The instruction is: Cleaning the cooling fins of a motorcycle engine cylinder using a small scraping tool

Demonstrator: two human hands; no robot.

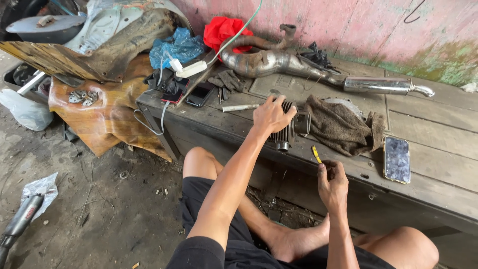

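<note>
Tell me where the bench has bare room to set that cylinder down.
Bare planks lie right of the brown rag, between the exhaust pipe and the phone. The front edge past that phone is bare too. It is crowded left of the finned cylinder under the left hand: phones, gloves, cables.

Motorcycle repair workshop, informal and open to a dirt floor (99, 219). Wooden worktop (438, 134) against a stained pink wall (348, 25): chrome exhaust pipe (298, 65) at 12 o'clock, finned engine cylinder (291, 127) at centre, greasy rag (343, 124) at 2 o'clock.
</note>
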